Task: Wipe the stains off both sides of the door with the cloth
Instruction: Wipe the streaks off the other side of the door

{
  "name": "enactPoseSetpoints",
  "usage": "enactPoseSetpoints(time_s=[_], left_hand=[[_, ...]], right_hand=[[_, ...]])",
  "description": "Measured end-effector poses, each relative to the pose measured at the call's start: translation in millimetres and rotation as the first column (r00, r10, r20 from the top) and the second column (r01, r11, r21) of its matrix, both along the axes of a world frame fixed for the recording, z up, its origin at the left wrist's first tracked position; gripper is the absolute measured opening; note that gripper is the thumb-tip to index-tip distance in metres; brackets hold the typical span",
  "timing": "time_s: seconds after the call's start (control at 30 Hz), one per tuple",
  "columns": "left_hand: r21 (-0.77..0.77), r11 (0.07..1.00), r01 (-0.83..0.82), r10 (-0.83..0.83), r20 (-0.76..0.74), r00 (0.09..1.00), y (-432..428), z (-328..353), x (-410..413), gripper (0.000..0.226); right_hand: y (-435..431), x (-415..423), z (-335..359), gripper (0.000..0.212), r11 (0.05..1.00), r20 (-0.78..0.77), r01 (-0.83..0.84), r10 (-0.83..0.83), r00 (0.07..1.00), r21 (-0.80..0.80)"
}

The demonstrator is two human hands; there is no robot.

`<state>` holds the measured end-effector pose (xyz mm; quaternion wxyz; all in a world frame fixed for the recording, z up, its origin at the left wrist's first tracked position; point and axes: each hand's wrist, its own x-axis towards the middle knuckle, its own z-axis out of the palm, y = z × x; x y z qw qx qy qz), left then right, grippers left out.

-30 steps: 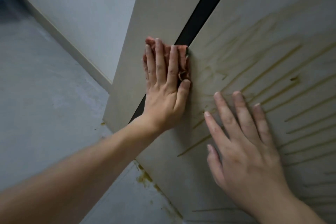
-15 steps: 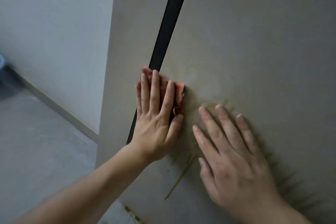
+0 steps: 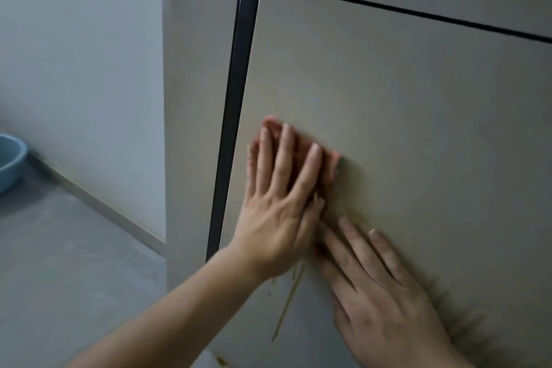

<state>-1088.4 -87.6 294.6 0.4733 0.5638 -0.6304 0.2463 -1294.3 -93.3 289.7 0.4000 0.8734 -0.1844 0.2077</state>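
**Pressing one pink cloth flat to the door face**

Pins the folded pink cloth [image 3: 331, 164] against the beige door [image 3: 388, 98] under the left hand [image 3: 280, 203], fingers straight, close together, pointing up and slightly right. Hides most of the cloth, so cannot tell its long axis; shows only its far-right corner, just right of the dark vertical strip [image 3: 236, 113]. Braces with the right hand [image 3: 382, 293], spread flat, holding nothing, nearer and rightward, touching the left. Leaves broad bare panel above and right. Shows one yellowish drip streak [image 3: 286, 311] below, one blue basin [image 3: 9, 161] far left.
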Motion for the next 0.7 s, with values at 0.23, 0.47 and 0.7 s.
enactPoseSetpoints(time_s=[0.23, 0.47, 0.7], left_hand=[[-0.096, 0.993, -0.071, 0.044, -0.256, 0.966, -13, 62, 25, 0.066], [0.04, 0.999, -0.036, 0.036, 0.017, 0.999, 6, -82, -2, 0.062], [-0.041, 0.994, -0.101, 0.086, -0.278, 0.957, -10, -27, 27, 0.065]], right_hand=[[1, -19, -10, 0.058, 0.999, 0.014, -0.031, 0.032, 0.999, -0.042], [0, -23, -9, 0.058, 0.999, -0.047, 0.01, -0.011, 0.999, -0.034], [3, -18, -13, 0.055, 0.999, -0.031, 0.051, -0.051, 0.998, -0.012]])
